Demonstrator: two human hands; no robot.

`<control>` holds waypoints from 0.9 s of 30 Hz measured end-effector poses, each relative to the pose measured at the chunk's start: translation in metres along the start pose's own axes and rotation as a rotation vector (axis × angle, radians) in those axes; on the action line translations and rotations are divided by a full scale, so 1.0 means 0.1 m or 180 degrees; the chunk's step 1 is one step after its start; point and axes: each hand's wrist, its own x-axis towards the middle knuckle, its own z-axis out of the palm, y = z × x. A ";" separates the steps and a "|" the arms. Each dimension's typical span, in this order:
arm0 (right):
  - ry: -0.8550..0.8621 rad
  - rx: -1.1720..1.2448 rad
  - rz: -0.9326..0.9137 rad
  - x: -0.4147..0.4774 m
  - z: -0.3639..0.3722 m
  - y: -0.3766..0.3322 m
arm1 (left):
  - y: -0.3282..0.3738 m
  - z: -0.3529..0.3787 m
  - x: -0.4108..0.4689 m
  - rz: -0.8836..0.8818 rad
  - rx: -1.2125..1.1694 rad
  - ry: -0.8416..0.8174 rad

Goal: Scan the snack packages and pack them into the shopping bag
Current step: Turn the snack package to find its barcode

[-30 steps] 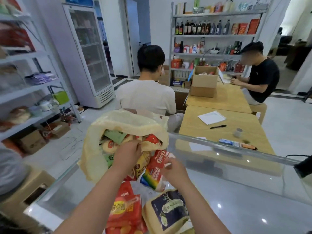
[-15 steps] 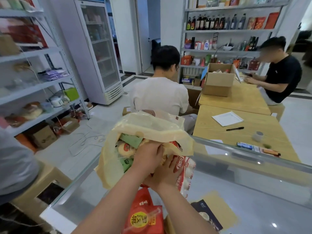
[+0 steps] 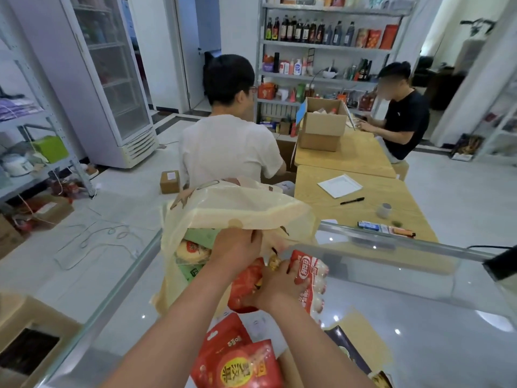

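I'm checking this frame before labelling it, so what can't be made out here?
- Head view: how full the shopping bag is; its folded top and the left hand cover the contents.
- Dark package: the right forearm hides part of it.
- Red pouch: cut off by the bottom edge.
- Print on the red-and-white pack under the right hand: too blurred to read.

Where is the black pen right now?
In the head view the black pen lies up on the right, on the wooden table beyond the glass counter, just below the white sheet of paper and left of the small cup.
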 end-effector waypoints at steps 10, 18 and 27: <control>-0.0009 0.0234 -0.0282 0.10 -0.04 0.36 | 0.06 0.00 -0.10 -0.0002 -0.0137 0.0100; 0.0134 0.1214 -0.0971 -0.10 -0.38 0.88 | 0.25 0.14 -0.20 -0.0314 0.0226 -0.0129; 0.0430 0.4022 -0.0647 -0.16 -0.61 1.94 | 0.58 0.34 -0.34 -0.0663 0.0664 -0.0142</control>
